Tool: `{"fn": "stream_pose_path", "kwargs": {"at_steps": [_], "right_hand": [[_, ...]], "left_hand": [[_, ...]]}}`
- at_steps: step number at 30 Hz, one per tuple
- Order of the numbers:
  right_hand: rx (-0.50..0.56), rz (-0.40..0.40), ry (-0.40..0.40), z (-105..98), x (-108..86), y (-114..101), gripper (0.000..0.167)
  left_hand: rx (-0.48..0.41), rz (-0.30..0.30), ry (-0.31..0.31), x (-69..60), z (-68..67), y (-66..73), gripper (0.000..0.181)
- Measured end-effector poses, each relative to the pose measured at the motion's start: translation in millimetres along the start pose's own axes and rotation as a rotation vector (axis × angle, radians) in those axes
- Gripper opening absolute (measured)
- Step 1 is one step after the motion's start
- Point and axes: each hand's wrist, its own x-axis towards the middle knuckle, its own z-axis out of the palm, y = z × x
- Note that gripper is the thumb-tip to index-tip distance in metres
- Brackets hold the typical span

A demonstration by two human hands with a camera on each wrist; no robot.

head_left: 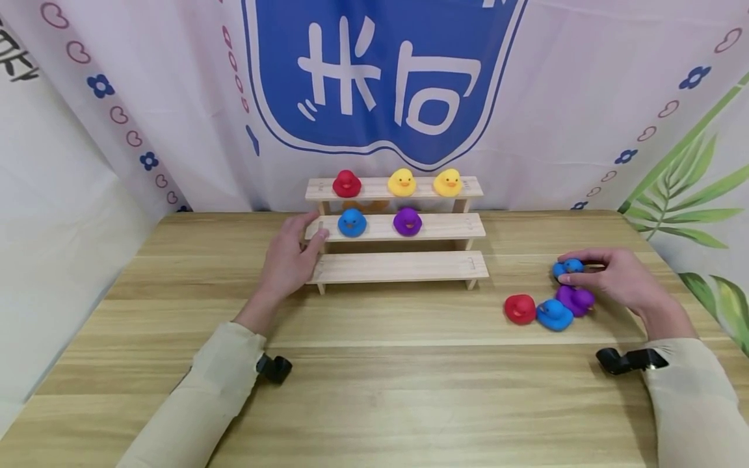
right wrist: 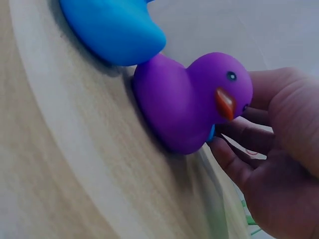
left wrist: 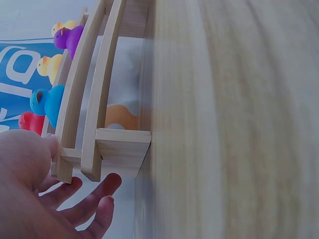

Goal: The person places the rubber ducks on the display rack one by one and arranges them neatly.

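At the left end of the three-tier wooden shelf [head_left: 404, 268], my left hand [head_left: 289, 255] grips the middle board, thumb on top; its other fingers hang loosely bent beside the end [left wrist: 60, 194]. My right hand [head_left: 629, 281] pinches a blue duck [head_left: 569, 268] between thumb and fingers. That duck is mostly hidden behind a purple duck [right wrist: 172, 107] in the right wrist view. Just in front of the hand, the purple duck [head_left: 576, 301] touches another blue duck [head_left: 554, 315], with a red duck [head_left: 520, 309] to its left.
On the top tier sit a red duck [head_left: 346, 184] and two yellow ducks [head_left: 402, 182]. The middle tier bears a blue duck [head_left: 352, 222] and a purple duck [head_left: 407, 221]. An orange-brown shape [head_left: 365, 205] shows behind the shelf. A printed cloth [head_left: 562, 117] hangs behind the table.
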Motion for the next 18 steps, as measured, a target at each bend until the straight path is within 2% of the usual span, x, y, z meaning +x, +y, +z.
{"fn": "stream_pose_path", "kwargs": {"at_steps": [10,18], "right_hand": [[-0.02,0.001,0.011,-1,-1.8,-6,0.075],[-0.017,-0.09,0.111,3,-5.8,-22,0.065]], "left_hand": [[0.003,0.003,0.002,-1.0,-0.7,2.1,0.057],[0.005,0.007,0.004,-0.9,-0.8,1.3,0.057]]}}
